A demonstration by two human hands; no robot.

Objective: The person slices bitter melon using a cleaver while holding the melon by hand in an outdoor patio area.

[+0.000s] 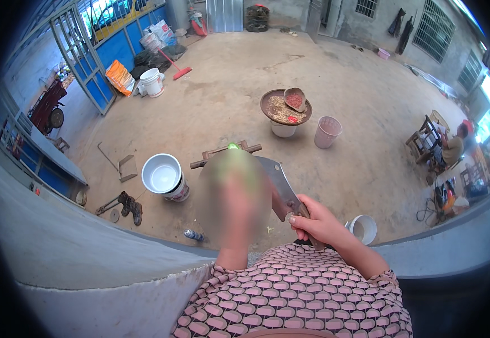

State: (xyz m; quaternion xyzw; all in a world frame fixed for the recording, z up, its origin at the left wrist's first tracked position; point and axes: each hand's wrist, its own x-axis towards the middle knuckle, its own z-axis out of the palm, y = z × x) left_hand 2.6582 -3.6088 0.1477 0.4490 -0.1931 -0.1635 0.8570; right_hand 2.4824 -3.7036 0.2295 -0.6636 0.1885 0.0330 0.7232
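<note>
My right hand [317, 220] grips the wooden handle of a cleaver [286, 186]. Its wide steel blade points up and away from me, just right of a blurred patch. Inside that patch my left hand [237, 205] reaches forward, apparently around a pale green vegetable [233, 146]. Only the vegetable's bright green tip shows sharply; the fingers are too smeared to make out. Whether the blade touches the vegetable cannot be seen. Beyond both hands, a low wooden frame [251, 148] stands on the concrete floor, partly covered by the blur.
A white basin [161, 174] rests on a bucket at left, near dark boots [132, 208] and a can [193, 235]. Ahead, a round tray [266, 110] of peanuts tops a bucket beside a pink basket [328, 133]. A white bucket [364, 230] stands right; a person [453, 148] sits farther off.
</note>
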